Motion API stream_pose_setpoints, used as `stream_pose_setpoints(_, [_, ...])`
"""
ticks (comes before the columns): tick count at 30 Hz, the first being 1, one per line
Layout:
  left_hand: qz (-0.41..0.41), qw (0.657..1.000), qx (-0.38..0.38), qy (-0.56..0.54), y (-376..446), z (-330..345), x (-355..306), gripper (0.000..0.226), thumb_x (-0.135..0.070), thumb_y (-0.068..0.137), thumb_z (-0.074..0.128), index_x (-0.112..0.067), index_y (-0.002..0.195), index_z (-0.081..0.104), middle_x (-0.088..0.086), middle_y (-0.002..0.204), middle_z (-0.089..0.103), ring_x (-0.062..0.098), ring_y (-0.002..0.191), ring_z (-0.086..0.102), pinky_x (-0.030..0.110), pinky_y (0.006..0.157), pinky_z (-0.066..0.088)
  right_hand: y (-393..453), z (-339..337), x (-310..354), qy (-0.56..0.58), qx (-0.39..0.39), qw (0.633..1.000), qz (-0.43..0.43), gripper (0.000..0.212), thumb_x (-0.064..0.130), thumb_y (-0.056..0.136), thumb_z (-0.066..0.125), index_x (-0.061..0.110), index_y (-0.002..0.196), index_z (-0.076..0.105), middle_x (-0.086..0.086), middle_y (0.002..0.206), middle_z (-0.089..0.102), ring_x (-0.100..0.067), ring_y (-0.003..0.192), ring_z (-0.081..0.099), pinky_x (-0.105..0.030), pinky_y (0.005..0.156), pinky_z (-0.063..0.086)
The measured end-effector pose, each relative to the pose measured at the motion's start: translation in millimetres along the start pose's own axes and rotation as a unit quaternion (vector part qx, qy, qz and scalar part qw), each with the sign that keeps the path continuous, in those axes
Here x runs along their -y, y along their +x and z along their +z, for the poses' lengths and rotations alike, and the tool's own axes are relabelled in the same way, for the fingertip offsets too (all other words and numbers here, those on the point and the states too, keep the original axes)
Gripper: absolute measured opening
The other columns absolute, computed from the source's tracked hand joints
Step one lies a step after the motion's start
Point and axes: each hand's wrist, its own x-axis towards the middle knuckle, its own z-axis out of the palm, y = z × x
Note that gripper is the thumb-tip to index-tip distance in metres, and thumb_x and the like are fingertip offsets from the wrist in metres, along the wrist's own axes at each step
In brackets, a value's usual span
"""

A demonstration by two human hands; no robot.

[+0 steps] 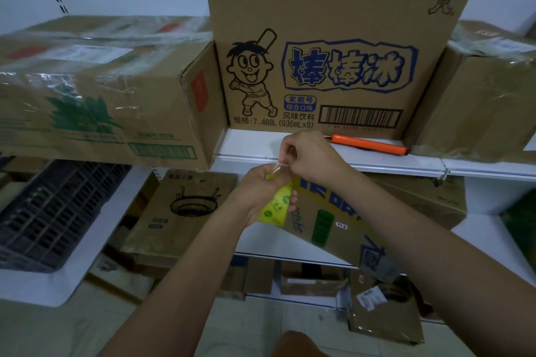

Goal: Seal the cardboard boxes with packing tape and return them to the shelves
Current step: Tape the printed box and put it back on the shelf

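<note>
My left hand [255, 191] grips a roll of packing tape [275, 207] with a yellow-green core, held in front of the shelves. My right hand [307, 153] pinches the clear free end of the tape just above the roll. A tall cardboard box [333, 38] with a cartoon boy and blue lettering stands on the upper white shelf [377, 164] behind my hands. An orange utility knife [371, 145] lies on that shelf in front of the box. Below my right forearm a cardboard box with blue and green print [327, 220] leans tilted on the lower shelf.
A tape-wrapped box [101, 90] fills the upper shelf on the left, another wrapped box [487, 90] on the right. A dark plastic crate [52, 211] sits lower left. A box with a basket drawing [185, 211] and several flattened cartons [383, 310] lie on the lower shelves.
</note>
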Motion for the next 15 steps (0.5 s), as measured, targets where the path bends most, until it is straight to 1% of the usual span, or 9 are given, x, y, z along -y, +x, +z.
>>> stream_pose_setpoints(1, [-0.017, 1.000, -0.007, 0.012, 1, -1, 0, 0.017, -0.020, 0.097, 0.064, -0.004, 0.095, 0.061, 0.014, 0.063, 0.067, 0.021, 0.053, 0.064, 0.035, 0.055, 0.061, 3, -1, 1, 0.003, -0.011, 1.000, 0.007, 0.020, -0.002, 0.080, 0.059, 0.012, 0.080, 0.073, 0.014, 0.071, 0.060, 0.002, 0.068, 0.053, -0.022, 0.072, 0.053])
stream_pose_setpoints(3, [-0.061, 0.998, -0.016, 0.027, 1, -2, 3, 0.028, -0.026, 0.095, 0.066, 0.001, 0.093, 0.060, 0.015, 0.065, 0.067, 0.021, 0.053, 0.064, 0.033, 0.052, 0.060, 9, -6, 2, 0.002, -0.018, 1.000, 0.015, 0.019, -0.003, 0.084, 0.060, 0.011, 0.082, 0.073, 0.018, 0.069, 0.056, 0.005, 0.067, 0.052, -0.008, 0.066, 0.045])
stream_pose_setpoints(4, [-0.068, 0.997, -0.022, 0.024, 1, -1, 7, 0.030, -0.028, 0.095, 0.066, 0.001, 0.095, 0.060, 0.015, 0.066, 0.066, 0.020, 0.052, 0.064, 0.031, 0.051, 0.059, 13, -9, 2, -0.003, -0.009, 1.000, 0.012, 0.019, -0.003, 0.086, 0.060, 0.011, 0.083, 0.073, 0.019, 0.069, 0.056, 0.005, 0.068, 0.052, -0.007, 0.065, 0.041])
stream_pose_setpoints(6, [-0.048, 0.998, -0.037, 0.018, 6, 5, 14, 0.032, -0.029, 0.096, 0.064, 0.001, 0.107, 0.057, 0.013, 0.067, 0.064, 0.017, 0.049, 0.062, 0.030, 0.049, 0.058, 20, -14, -1, -0.018, 0.012, 1.000, 0.009, 0.018, 0.000, 0.088, 0.061, 0.013, 0.083, 0.073, 0.017, 0.071, 0.058, 0.002, 0.070, 0.053, -0.012, 0.070, 0.042])
stream_pose_setpoints(8, [-0.029, 0.998, -0.051, 0.009, 12, 9, 22, 0.034, -0.029, 0.098, 0.062, -0.002, 0.115, 0.053, 0.012, 0.067, 0.063, 0.016, 0.048, 0.062, 0.031, 0.050, 0.059, 24, -12, -6, -0.029, 0.030, 0.999, 0.011, 0.011, 0.005, 0.088, 0.066, 0.013, 0.084, 0.073, 0.012, 0.075, 0.063, 0.001, 0.071, 0.055, -0.016, 0.074, 0.046])
stream_pose_setpoints(10, [-0.026, 0.998, -0.047, 0.013, 17, 10, 26, 0.031, -0.030, 0.098, 0.061, -0.006, 0.114, 0.052, 0.011, 0.067, 0.063, 0.015, 0.048, 0.062, 0.031, 0.052, 0.059, 25, -8, -11, -0.027, 0.035, 0.999, 0.010, 0.008, 0.007, 0.087, 0.070, 0.013, 0.084, 0.074, 0.008, 0.077, 0.066, 0.003, 0.069, 0.055, -0.015, 0.074, 0.047])
stream_pose_setpoints(12, [-0.028, 0.998, -0.045, 0.024, 21, 8, 30, 0.029, -0.034, 0.098, 0.060, -0.009, 0.112, 0.051, 0.010, 0.068, 0.063, 0.014, 0.048, 0.061, 0.031, 0.055, 0.060, 23, -2, -16, -0.004, 0.023, 1.000, 0.008, 0.007, 0.007, 0.086, 0.072, 0.013, 0.084, 0.074, 0.008, 0.079, 0.067, 0.006, 0.067, 0.053, -0.016, 0.075, 0.049])
stream_pose_setpoints(14, [-0.028, 0.998, -0.049, 0.031, 24, 6, 32, 0.041, -0.044, 0.097, 0.057, -0.009, 0.118, 0.051, 0.009, 0.068, 0.065, 0.016, 0.051, 0.062, 0.033, 0.058, 0.060, 23, 3, -23, 0.026, 0.010, 0.999, 0.026, 0.004, 0.011, 0.086, 0.075, 0.011, 0.089, 0.072, 0.006, 0.091, 0.061, 0.002, 0.075, 0.051, -0.021, 0.079, 0.048])
stream_pose_setpoints(15, [-0.031, 0.998, -0.051, 0.033, 26, 5, 32, 0.048, -0.052, 0.096, 0.055, -0.010, 0.119, 0.052, 0.009, 0.067, 0.066, 0.017, 0.053, 0.063, 0.034, 0.060, 0.060, 23, 6, -27, 0.037, 0.002, 0.998, 0.040, 0.013, 0.016, 0.085, 0.077, 0.010, 0.094, 0.070, 0.004, 0.099, 0.055, -0.002, 0.081, 0.049, -0.021, 0.079, 0.044])
